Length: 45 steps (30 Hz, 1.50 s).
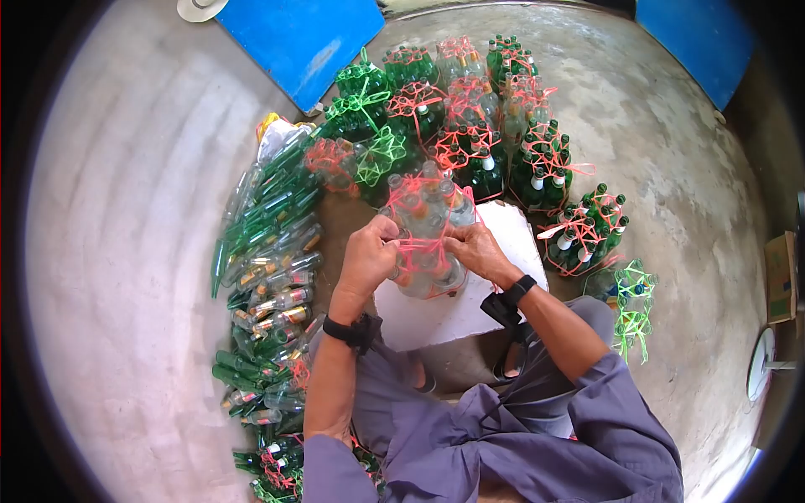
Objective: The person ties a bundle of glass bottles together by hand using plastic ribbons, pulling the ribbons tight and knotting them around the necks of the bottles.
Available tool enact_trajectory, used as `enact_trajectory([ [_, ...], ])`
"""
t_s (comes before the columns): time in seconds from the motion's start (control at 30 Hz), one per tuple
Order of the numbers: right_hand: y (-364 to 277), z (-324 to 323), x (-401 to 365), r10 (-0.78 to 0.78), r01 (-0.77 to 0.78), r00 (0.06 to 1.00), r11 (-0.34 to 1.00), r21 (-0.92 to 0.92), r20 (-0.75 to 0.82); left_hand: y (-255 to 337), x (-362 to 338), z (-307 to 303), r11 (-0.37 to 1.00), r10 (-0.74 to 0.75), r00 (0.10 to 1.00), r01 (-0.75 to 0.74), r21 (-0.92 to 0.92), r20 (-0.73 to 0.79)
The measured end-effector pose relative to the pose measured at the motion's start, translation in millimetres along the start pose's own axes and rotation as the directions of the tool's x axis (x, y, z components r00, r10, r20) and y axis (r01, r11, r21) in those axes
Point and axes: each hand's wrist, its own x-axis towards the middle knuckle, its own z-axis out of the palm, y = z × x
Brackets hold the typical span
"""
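A bundle of clear glass bottles (429,214) stands on a white board (436,318) in front of me, with pink-red string (422,246) looped round it. My left hand (369,256) is at the bundle's near left side, its fingers pinched on the string. At the near right side, my right hand (482,251) has its fingers closed on the same string. The string is stretched between the two hands. Parts of the lower bottles are hidden by hands and string.
Loose green and clear bottles (277,251) lie piled along the left. Tied bundles of green bottles (482,168) stand beyond the board and to the right. Blue panels (302,42) are at the back. A cardboard box (780,277) is at the far right.
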Motion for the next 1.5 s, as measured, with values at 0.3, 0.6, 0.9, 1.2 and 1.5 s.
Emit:
enact_trajectory([
  [0.3, 4, 5, 4, -0.031, 0.026, 0.998, 0.995, 0.094, 0.052, -10, 13, 0, 0.995, 0.095, 0.994, -0.093, 0.040, -0.046],
  [0.6, -4, 2, -1, -0.033, 0.032, 0.999, 0.996, 0.081, 0.015, -21, 34, 10, 0.991, 0.104, 0.993, -0.098, 0.091, -0.057],
  [0.9, 2, -11, -2, 0.057, -0.057, 0.998, 0.987, -0.149, -0.008, -24, 21, 10, 0.941, 0.248, 0.968, -0.232, 0.246, -0.038],
  [1.2, 10, -13, -8, 0.044, -0.043, 0.999, 0.995, -0.085, 0.010, 16, -23, 44, 0.842, 0.448, 0.877, -0.347, 0.413, -0.175],
  [1.5, 20, -24, -7, -0.053, 0.057, 0.996, 0.997, -0.058, 0.066, 7, -21, 47, 0.870, 0.436, 0.887, -0.371, 0.326, -0.154],
])
